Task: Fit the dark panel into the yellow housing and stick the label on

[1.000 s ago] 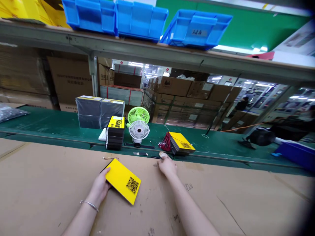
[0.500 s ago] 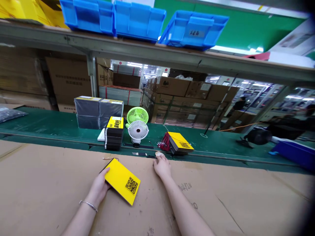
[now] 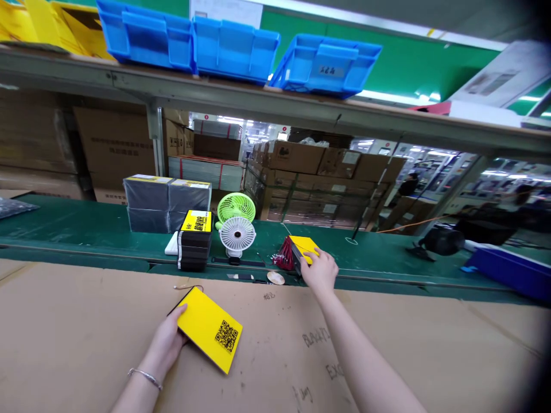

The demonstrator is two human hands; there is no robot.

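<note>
My left hand pinches a flat yellow card with a black QR code on the cardboard-covered counter; my right hand, fingers curled, grips the stack of yellow-topped cards on the green belt.

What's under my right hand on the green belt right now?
The right hand rests on a stack of dark cards with a yellow top card, red strings bunched at its left. The hand covers the stack's near end; any print there is hidden.
</note>
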